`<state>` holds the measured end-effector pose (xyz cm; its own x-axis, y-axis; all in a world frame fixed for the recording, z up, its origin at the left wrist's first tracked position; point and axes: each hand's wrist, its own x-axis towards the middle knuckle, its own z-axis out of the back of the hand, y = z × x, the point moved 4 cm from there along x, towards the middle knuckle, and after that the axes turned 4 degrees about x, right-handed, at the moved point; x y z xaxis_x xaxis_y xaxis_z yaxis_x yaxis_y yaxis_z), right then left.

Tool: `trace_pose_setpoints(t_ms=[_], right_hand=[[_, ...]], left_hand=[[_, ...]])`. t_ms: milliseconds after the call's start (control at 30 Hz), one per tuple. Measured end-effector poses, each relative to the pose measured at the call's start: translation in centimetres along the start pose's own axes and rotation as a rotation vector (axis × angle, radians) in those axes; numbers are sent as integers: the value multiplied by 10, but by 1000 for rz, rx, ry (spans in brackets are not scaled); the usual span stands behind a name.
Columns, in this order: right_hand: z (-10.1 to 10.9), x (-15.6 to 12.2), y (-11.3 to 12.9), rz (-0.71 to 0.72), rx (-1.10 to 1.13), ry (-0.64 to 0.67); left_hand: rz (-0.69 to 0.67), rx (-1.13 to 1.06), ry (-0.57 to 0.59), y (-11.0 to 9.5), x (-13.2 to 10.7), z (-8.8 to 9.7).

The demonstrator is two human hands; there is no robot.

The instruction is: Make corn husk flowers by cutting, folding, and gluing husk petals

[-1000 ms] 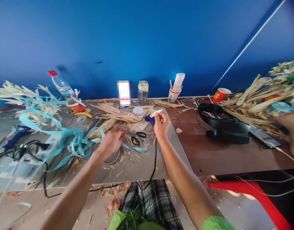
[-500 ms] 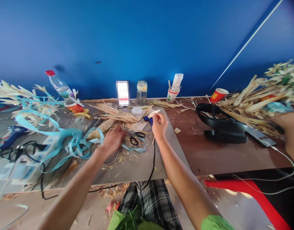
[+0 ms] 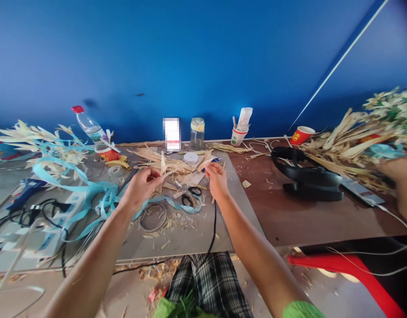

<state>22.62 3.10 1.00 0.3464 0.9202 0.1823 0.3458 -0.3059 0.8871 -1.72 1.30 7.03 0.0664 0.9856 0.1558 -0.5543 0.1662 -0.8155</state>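
Note:
My left hand pinches a pale strip of dried corn husk that points upward from its fingertips. Between the closed fingers of my right hand is another pale husk piece. Just behind that hand lies a blue tool, mostly hidden, with a black cord running down from near it. Black-handled scissors rest on the grey board between my hands. Loose husks and a white round roll are beyond my fingers.
Light blue ribbon, a blue glue gun and a power strip lie at left. A bottle, jar and cups line the wall. At right are a black headset, phone and another person's arm.
My left hand has lifted from the husk heap and now holds a strip upright. My right hand has shifted slightly down with its husk piece. The scene sits slightly lower in view.

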Motion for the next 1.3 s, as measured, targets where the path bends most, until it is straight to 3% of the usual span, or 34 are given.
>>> trace_pose_setpoints(t_ms=[100,167,367,567,733,933,1067,1167,1300], right_hand=[[-18,-9,-3,-166,264,248],[-26,-16,0,-205,325,351],[-35,-24,3,-262,333,425],[-33,-23,-2,-290,242,429],[-28,-19,-7,-233,156,371],[-12,-9,-16,-170,-103,121],[1,-4,-4,113,-427,-86],[0,-6,1,231,-493,-66],[-9,-12,-2,206,-424,71]], left_hand=[[142,-388,66,12,-1,-27],[150,-460,51,16,0,-42],[24,-278,114,14,8,-75],[-168,-156,192,3,5,-93],[-114,-83,165,4,0,-92],[109,-332,81,21,4,-83],[91,-425,-67,23,8,-67],[84,-485,-140,21,8,-60],[55,-504,-134,18,6,-59]])
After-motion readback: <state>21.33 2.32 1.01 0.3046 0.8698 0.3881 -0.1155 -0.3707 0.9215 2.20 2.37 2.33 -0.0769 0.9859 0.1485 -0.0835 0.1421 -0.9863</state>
